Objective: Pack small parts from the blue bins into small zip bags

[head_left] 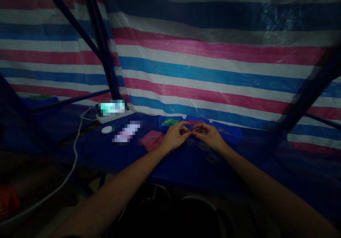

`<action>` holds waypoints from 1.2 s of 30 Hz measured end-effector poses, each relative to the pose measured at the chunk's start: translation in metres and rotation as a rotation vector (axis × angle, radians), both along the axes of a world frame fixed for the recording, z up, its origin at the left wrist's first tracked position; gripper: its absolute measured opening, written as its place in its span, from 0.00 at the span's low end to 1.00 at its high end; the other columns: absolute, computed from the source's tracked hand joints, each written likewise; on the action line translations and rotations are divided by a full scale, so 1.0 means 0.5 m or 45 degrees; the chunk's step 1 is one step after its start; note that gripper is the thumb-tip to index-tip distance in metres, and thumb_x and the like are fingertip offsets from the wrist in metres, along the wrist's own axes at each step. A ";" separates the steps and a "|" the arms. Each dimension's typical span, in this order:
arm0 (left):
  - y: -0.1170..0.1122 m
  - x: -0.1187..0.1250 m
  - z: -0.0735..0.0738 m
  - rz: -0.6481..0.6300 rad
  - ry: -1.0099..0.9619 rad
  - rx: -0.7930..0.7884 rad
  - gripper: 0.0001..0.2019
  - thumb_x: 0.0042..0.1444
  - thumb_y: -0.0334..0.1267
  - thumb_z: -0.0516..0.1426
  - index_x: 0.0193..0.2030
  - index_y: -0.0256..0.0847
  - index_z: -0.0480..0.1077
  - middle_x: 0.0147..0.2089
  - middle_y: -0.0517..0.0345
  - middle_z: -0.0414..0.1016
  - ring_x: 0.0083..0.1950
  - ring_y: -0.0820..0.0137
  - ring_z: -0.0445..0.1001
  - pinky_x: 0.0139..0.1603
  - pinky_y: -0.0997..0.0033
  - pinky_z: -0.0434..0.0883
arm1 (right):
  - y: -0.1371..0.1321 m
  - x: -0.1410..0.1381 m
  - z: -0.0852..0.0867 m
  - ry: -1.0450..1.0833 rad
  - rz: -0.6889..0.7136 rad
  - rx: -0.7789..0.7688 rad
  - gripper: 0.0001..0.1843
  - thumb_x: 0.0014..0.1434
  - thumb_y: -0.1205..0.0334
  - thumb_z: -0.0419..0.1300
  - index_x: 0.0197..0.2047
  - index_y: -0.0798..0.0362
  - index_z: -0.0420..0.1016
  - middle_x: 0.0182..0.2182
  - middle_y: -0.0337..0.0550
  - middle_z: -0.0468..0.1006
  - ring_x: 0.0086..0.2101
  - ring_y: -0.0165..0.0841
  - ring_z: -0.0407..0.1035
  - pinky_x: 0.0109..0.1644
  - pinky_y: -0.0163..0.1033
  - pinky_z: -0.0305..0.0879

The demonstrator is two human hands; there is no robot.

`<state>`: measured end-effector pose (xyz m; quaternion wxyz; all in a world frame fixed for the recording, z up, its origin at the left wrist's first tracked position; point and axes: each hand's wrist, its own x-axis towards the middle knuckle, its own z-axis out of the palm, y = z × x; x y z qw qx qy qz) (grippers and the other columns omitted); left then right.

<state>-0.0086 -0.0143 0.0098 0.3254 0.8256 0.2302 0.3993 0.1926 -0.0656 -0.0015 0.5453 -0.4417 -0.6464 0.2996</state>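
Observation:
My left hand [176, 135] and my right hand [209, 135] meet fingertip to fingertip above the blue table [176, 167]. The fingers of both are curled into a pinch; whatever lies between them is too small and dark to make out. Just behind the hands stand blue bins: one [163, 123] with green packets [171, 121], a middle one [204, 120] with something pinkish, and one on the right [231, 135] whose contents are dim. Red-pink packets [152, 140] lie beside my left wrist. Under my right hand are small dark, partly clear pieces [212, 157], too blurred to name.
At the table's left are a white power strip [117, 116] with a lit screen [112, 107], a white disc [107, 130] and a blurred-out bright rectangle [128, 131]. A white cable [76, 152] hangs off the left side. Blue posts [106, 67] and a striped sheet [213, 64] stand behind.

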 end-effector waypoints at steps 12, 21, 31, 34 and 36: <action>0.015 -0.002 -0.022 0.133 0.265 0.383 0.15 0.59 0.43 0.63 0.51 0.42 0.76 0.49 0.49 0.80 0.52 0.58 0.77 0.57 0.56 0.71 | 0.019 0.056 0.010 0.024 -0.389 0.188 0.22 0.56 0.51 0.66 0.51 0.50 0.73 0.38 0.44 0.79 0.37 0.36 0.75 0.42 0.41 0.73; 0.031 -0.007 -0.037 0.052 0.596 0.473 0.24 0.59 0.50 0.63 0.58 0.41 0.74 0.53 0.48 0.79 0.52 0.59 0.77 0.55 0.61 0.71 | 0.034 0.095 0.010 0.089 -0.505 0.263 0.21 0.56 0.49 0.67 0.48 0.52 0.74 0.39 0.47 0.81 0.40 0.39 0.78 0.46 0.46 0.75; 0.031 -0.006 -0.035 0.068 0.520 0.421 0.22 0.56 0.42 0.65 0.57 0.41 0.73 0.51 0.51 0.78 0.45 0.64 0.77 0.50 0.64 0.73 | 0.035 0.100 0.010 -0.070 -0.481 0.247 0.18 0.58 0.49 0.65 0.47 0.51 0.77 0.42 0.49 0.83 0.42 0.41 0.78 0.47 0.47 0.75; 0.028 -0.007 -0.033 0.065 0.505 0.420 0.22 0.55 0.41 0.65 0.57 0.41 0.73 0.51 0.50 0.77 0.43 0.65 0.77 0.49 0.65 0.74 | 0.033 0.098 0.009 -0.089 -0.447 0.207 0.19 0.59 0.50 0.65 0.50 0.51 0.76 0.43 0.49 0.83 0.42 0.40 0.79 0.48 0.47 0.75; 0.027 -0.007 -0.032 0.072 0.512 0.416 0.23 0.55 0.42 0.65 0.57 0.40 0.73 0.52 0.49 0.77 0.42 0.65 0.78 0.49 0.64 0.74 | 0.031 0.098 0.011 -0.116 -0.461 0.209 0.19 0.60 0.51 0.64 0.51 0.52 0.75 0.43 0.49 0.83 0.41 0.40 0.79 0.47 0.46 0.75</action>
